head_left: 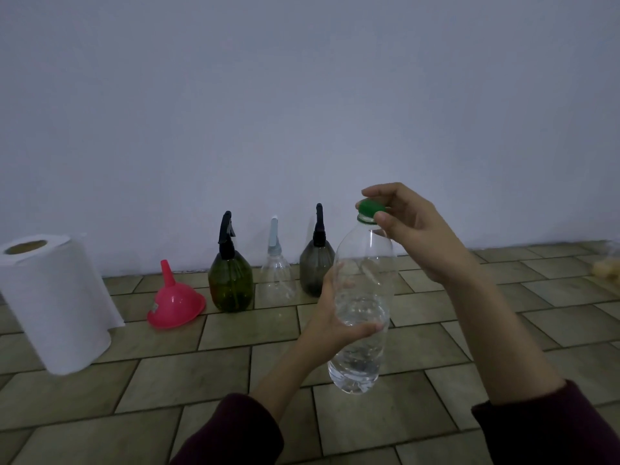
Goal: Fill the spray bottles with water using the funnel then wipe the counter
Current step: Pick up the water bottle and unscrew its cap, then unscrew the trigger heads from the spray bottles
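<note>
Standing near-upright, water bottle (360,307) points green cap (370,208) upward, slightly tilted.

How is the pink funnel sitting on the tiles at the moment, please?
Upside down: the pink funnel rests on its wide mouth, spout pointing up.

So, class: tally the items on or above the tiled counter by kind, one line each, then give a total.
Spray bottles: 3 (green, clear, grey)
Water bottle: 1
Funnel: 1
Paper towel roll: 1
Total: 6
</note>
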